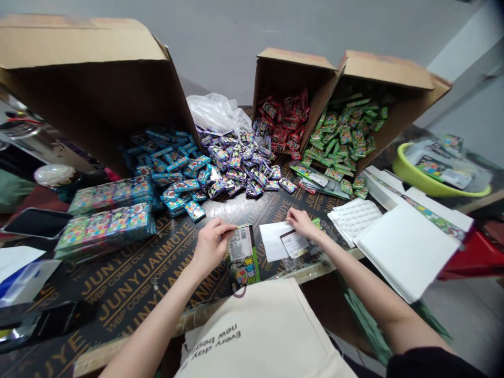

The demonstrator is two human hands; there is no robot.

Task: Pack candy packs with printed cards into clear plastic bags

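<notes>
My left hand pinches the upper left edge of a flat black-and-green printed packet. A white barcode label covers the packet's upper part. To its right, my right hand has its fingers closed at the top edge of a white paper sheet, which carries a dark-bordered printed label. The packet and the sheet lie apart, close to the front edge of the black printed board. Beyond my hands, small purple packs are heaped up.
Tilted cardboard boxes hold blue packs, red packs and green packs. Wrapped bundles and a phone sit at left. Stacked white cards, label sheets and a yellow-green basin stand at right.
</notes>
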